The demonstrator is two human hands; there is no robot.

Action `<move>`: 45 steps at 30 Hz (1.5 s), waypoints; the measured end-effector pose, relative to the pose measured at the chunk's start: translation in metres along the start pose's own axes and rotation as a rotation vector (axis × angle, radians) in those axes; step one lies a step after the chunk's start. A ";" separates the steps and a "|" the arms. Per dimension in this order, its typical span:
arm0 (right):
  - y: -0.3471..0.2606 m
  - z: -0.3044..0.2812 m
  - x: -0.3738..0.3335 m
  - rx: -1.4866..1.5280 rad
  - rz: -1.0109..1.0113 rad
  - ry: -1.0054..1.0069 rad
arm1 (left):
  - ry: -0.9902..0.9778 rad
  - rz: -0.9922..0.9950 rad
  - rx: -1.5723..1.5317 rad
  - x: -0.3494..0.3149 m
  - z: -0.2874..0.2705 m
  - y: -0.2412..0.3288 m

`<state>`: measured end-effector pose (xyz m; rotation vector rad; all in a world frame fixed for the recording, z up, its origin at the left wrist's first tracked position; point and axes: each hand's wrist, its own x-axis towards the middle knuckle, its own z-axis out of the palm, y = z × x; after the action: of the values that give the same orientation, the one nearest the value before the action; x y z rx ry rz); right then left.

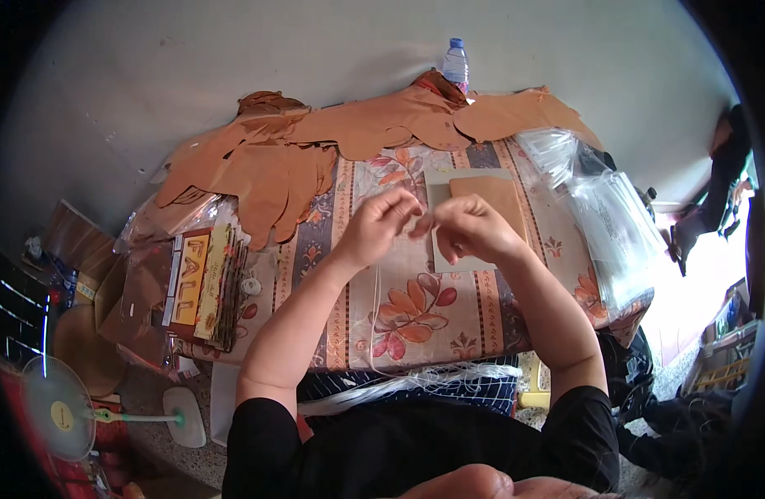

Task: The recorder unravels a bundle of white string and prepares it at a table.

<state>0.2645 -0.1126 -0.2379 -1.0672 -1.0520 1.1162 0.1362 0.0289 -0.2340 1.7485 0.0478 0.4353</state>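
Observation:
My left hand (pixel 377 223) is raised over the middle of the table, its thumb and fingers pinched together on a thin white string (pixel 373 320). The string hangs down from it past the table's front edge towards a bundle of white strings (pixel 416 381) across my lap. Close beside it, my right hand (pixel 476 226) is bent inward with curled fingers, slightly blurred. What its fingertips hold is too small to tell. Under the right hand lies a pale grey flat board (pixel 441 259) with a brown flat piece (pixel 476 186) on it.
Brown leaf-shaped sheets (pixel 349 125) spread along the table's back, near a water bottle (pixel 456 65). Stacked decorated signs (pixel 201 287) lie left, clear plastic sleeves (pixel 611 224) right. A floral cloth (pixel 416 312) covers the table. A fan (pixel 60 407) stands at lower left.

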 end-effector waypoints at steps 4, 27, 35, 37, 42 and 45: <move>-0.011 0.004 0.002 -0.085 0.002 0.312 | -0.156 0.020 0.085 -0.010 0.007 -0.016; 0.003 0.004 -0.004 0.175 -0.028 -0.014 | -0.106 -0.121 -0.215 -0.011 0.004 -0.011; 0.000 -0.002 -0.003 -0.133 0.026 -0.114 | -0.116 -0.083 -0.266 -0.010 -0.003 -0.007; -0.007 0.004 -0.004 0.016 -0.010 -0.012 | -0.072 -0.134 -0.020 -0.010 0.001 -0.004; -0.002 -0.003 -0.001 -0.350 0.160 0.169 | -0.224 -0.083 -0.253 -0.013 0.001 -0.007; -0.002 0.003 -0.004 -0.050 0.043 0.014 | -0.078 -0.096 -0.162 -0.012 0.001 -0.006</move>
<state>0.2608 -0.1168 -0.2362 -1.1403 -1.0546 1.1210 0.1264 0.0263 -0.2432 1.5944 0.0393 0.2924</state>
